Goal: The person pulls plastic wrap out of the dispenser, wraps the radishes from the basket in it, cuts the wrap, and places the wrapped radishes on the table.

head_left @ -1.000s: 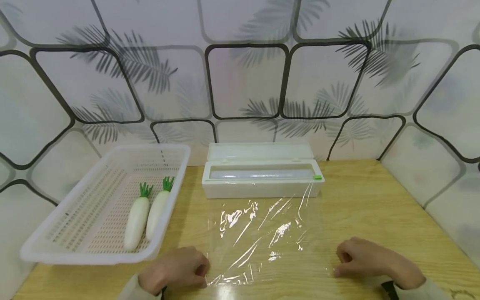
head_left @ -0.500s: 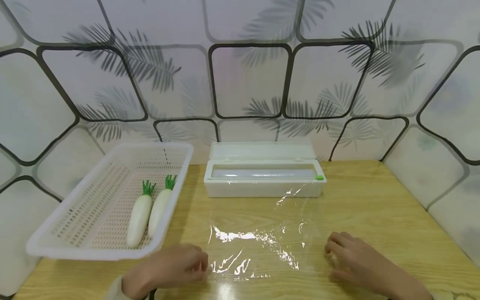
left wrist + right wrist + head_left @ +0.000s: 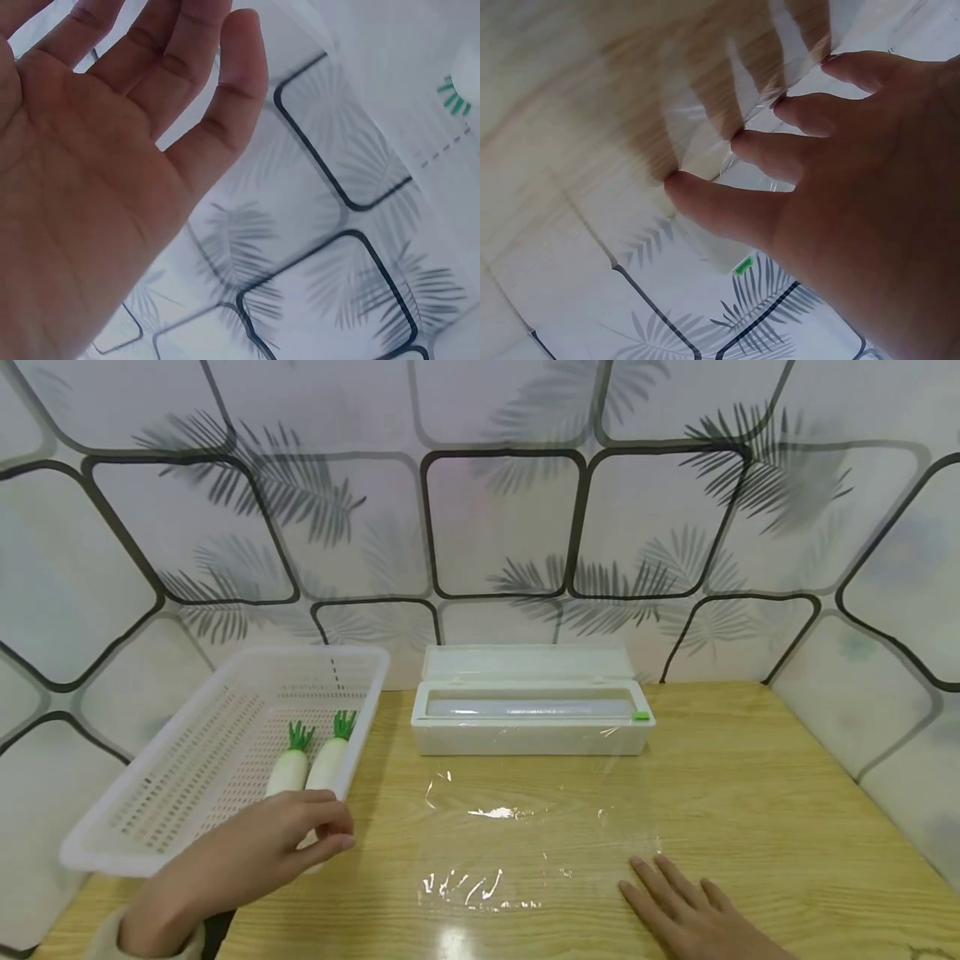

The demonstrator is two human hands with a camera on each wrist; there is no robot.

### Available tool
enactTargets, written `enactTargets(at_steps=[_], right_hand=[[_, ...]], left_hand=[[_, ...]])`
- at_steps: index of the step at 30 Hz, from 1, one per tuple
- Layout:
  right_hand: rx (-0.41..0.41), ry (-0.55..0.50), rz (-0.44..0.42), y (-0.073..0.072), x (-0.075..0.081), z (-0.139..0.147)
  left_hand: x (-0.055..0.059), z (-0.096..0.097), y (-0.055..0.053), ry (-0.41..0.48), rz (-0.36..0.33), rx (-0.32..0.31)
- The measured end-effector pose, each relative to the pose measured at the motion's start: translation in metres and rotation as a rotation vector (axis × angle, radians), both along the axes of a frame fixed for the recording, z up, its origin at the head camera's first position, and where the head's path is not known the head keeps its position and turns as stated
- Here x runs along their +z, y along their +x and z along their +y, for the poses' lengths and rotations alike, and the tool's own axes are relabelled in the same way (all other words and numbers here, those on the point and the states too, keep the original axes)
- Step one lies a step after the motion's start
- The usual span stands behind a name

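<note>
My left hand (image 3: 281, 835) hovers over the front right corner of a white plastic basket (image 3: 112, 862), fingers loosely bent with nothing between them. Behind it in the head view are two white radishes, one on the left (image 3: 288, 772) and one on the right (image 3: 327, 762), their green tops showing and lower ends hidden by the hand. A sheet of clear cling film (image 3: 498, 814) lies over the wooden table, pulled out of a white dispenser box (image 3: 528, 741). My right hand (image 3: 693, 922) has spread, straight fingers, whose tips touch down near the film's front right corner.
Inside the dispenser, its lid (image 3: 525, 662) raised, lies the film roll (image 3: 525, 707). A green slider (image 3: 640, 716) sits at the right end of its front edge. Patterned wall covering (image 3: 498, 527) rises behind and on both sides of the wooden table (image 3: 787, 793).
My left hand has left the film's front left corner and moved left and up to the basket. My right hand has uncurled its fingers and come down flatter, leftward. The film has settled lower.
</note>
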State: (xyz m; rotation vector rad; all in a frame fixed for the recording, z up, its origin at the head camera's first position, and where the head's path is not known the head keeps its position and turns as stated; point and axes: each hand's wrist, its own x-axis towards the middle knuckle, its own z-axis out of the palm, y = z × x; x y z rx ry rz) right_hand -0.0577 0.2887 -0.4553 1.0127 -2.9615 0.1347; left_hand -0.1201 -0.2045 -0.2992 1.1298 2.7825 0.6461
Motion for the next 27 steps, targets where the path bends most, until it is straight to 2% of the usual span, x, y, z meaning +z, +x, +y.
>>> enactTargets(at_steps=[4,9,15,20,25,27], right_hand=[[0.011,0.005,-0.019,-0.002,-0.003,0.001],[0.041,0.002,0.024,-0.002,-0.005,0.001],[0.046,-0.003,0.038,-0.002,-0.005,0.001],[0.053,-0.009,0.048,-0.003,-0.005,0.001],[0.033,-0.011,-0.003,-0.002,-0.005,0.000],[0.045,-0.014,0.019,-0.002,-0.004,-0.001]], left_hand=[[0.012,-0.015,-0.010,-0.008,-0.027,0.035],[0.021,-0.035,-0.022,0.024,0.030,0.060],[0.029,-0.048,-0.034,0.004,0.005,0.175],[0.030,-0.054,-0.046,0.035,-0.006,0.213],[0.026,-0.058,-0.057,0.027,0.005,0.225],[0.025,-0.061,-0.062,0.023,0.010,0.236]])
